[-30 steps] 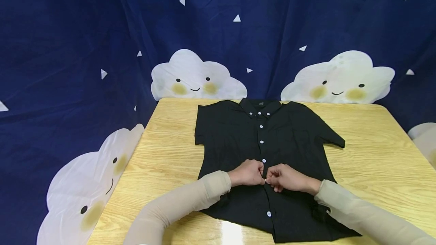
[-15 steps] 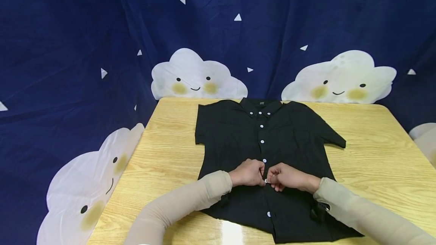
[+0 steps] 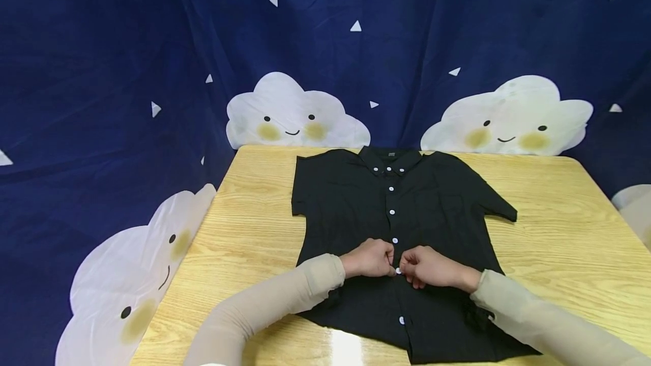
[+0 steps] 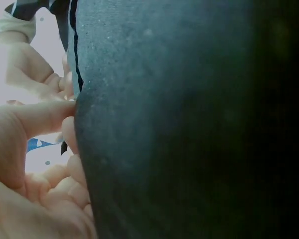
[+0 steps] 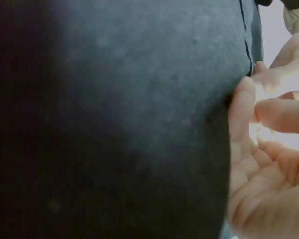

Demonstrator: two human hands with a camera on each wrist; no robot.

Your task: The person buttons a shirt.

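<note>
A black short-sleeved shirt (image 3: 346, 202) lies front up on the table, collar at the far end. White buttons run down its placket. My left hand (image 3: 370, 257) pinches the placket edge between thumb and curled fingers; the left wrist view shows the thumb pressed to the dark cloth. Facing it from the right, my right hand (image 3: 432, 267) has thumb and forefinger at a white button (image 3: 399, 271) and seems to pinch its edge. That button shows on top of the placket between both hands. The cloth under the fingers is hidden in the head view.
A lower button (image 3: 402, 320) sits near the hem, where the placket edges lie slightly apart. The light wooden table (image 3: 244, 213) extends on both sides of the shirt. Behind it hangs a dark blue curtain (image 3: 325, 27) with white clouds.
The button between the hands has come into fuller view on top of the placket. My right fingertips have shifted slightly to the right; my left hand has stayed nearly in place.
</note>
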